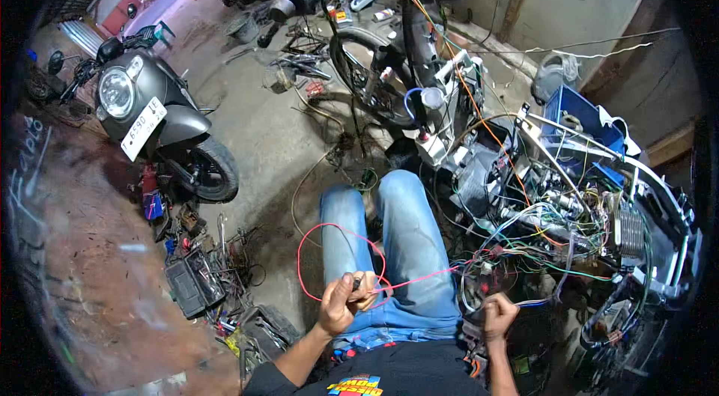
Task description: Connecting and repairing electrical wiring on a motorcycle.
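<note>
My left hand [344, 300] is closed in front of my lap, gripping a pink wire [314, 226] and a small dark object. The pink wire forms a loose loop over my left thigh and runs rightward to a bundle of coloured wires [498, 251] on the stripped vehicle frame [554, 134]. My right hand [500, 315] is a fist beside my right hip, under that bundle and next to a blue-white wire [535, 303]; what is inside it is hidden. A silver finned part [628, 235] sits among the wires at the right.
A grey scooter [127, 89] stands at the left, with an open dark toolbox [191, 284] and scattered tools below it. A front wheel [352, 78] with hanging cables is ahead. A blue crate [569, 108] sits by the right wall [599, 14]; loose parts [299, 55] lie at the back.
</note>
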`<state>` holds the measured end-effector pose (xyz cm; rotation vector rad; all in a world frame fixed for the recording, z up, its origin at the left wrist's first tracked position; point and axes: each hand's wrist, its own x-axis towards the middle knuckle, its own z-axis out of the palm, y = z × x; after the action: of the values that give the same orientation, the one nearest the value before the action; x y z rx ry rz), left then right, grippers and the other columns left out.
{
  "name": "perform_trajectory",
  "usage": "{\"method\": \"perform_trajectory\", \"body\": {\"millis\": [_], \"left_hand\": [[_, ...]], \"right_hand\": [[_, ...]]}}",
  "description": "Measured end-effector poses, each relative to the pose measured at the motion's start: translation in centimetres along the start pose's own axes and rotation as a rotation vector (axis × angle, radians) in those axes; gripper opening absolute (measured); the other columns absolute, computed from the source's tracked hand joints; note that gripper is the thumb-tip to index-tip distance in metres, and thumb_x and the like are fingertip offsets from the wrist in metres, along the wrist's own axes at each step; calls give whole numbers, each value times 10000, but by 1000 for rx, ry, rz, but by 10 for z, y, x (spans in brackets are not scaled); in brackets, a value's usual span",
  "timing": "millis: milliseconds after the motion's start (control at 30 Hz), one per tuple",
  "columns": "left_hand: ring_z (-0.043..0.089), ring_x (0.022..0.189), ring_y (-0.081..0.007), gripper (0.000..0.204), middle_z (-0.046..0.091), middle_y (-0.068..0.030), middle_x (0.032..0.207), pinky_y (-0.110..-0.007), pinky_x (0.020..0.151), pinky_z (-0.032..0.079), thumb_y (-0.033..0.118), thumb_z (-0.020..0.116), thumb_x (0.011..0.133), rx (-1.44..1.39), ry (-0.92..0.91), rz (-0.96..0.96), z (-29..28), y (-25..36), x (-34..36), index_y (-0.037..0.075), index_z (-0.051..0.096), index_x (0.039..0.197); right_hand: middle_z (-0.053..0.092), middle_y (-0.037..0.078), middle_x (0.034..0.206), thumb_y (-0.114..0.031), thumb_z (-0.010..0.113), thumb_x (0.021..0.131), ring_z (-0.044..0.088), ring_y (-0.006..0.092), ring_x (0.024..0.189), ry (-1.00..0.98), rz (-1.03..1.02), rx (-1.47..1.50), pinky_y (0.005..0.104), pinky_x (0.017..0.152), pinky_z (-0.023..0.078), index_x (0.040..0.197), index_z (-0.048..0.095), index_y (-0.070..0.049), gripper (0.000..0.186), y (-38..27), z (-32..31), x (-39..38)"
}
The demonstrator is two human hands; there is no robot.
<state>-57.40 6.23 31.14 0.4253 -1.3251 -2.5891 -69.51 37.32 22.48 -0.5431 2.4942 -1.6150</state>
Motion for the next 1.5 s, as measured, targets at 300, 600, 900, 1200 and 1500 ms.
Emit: {"method": "perform_trajectory", "body": {"millis": [300, 600, 900, 1200, 1500], "left_hand": [[296, 548, -76, 479, 320, 31, 635, -249, 505, 255, 417, 336, 1071, 321, -61, -231, 7, -30, 0, 85, 382, 728], [358, 548, -91, 204, 396, -26, 592, -298, 498, 307, 143, 706, 895, 1034, -249, -246, 40, -59, 12, 24, 551, 952], [667, 933, -406, 310, 674, -259, 966, -428, 779, 521, 116, 613, 906, 1179, -437, -287, 67, -101, 27, 69, 606, 1212], [700, 909, -351, 317, 670, -260, 975, -368, 765, 527, 119, 599, 911, 1151, -542, -409, 81, -95, 44, 51, 642, 1218], [731, 794, -275, 325, 704, -214, 896, -344, 680, 533, 120, 623, 903, 1017, -649, -365, 75, -85, 49, 68, 655, 1222]], "right_hand": [[611, 172, 1151, -166, 700, 909, 618, 227, 963, 396, 390, 45, 350, 873, 507, 1227, 505, 38, 425, 84, 29, -7], [661, 48, 935, -153, 713, 891, 626, 107, 745, 500, 383, 725, 265, 649, 492, 1139, 574, -24, 312, 102, -13, 56], [601, 80, 1098, -104, 722, 870, 590, 149, 1004, 679, 378, 689, 285, 885, 498, 1313, 500, -36, 500, 113, -9, 34], [656, 90, 1138, -66, 707, 879, 674, 181, 958, 415, 673, 853, 317, 796, 569, 1308, 497, -48, 478, 129, 20, 28], [651, 149, 1162, 37, 685, 803, 667, 195, 971, 451, 659, 1095, 282, 765, 530, 1297, 429, -47, 562, 133, 31, 28]]}}
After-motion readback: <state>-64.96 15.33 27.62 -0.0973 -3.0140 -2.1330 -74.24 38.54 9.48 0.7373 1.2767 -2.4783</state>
